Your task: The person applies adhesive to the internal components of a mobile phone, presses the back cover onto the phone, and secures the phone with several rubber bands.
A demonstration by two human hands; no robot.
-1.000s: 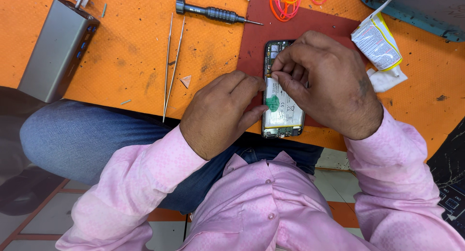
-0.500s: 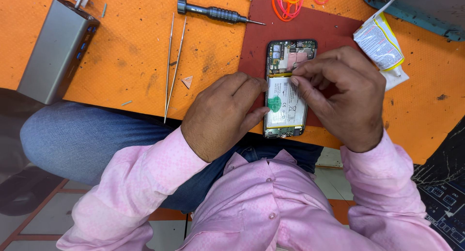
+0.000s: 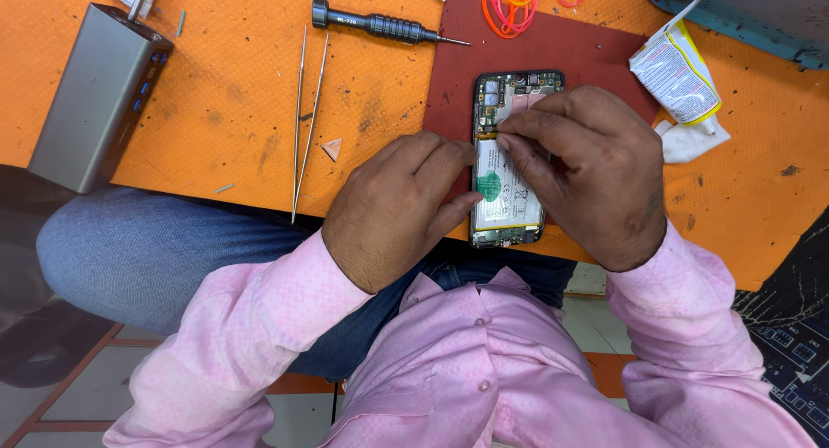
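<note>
Your left hand [image 3: 399, 208] lies palm down, knuckles up, with the wrist angled in from the lower left. Its fingers are curled loosely and point right, and the thumb stretches out to the right below them. Your right hand [image 3: 583, 170] sits just to the right of it, also back up, wrist coming in from the lower right. Its fingers bend to the left, and the thumb and forefinger tips are pinched together near the left hand's fingertips. Both forearms are covered by pink sleeves and slope inward, so the two hands nearly meet.
</note>
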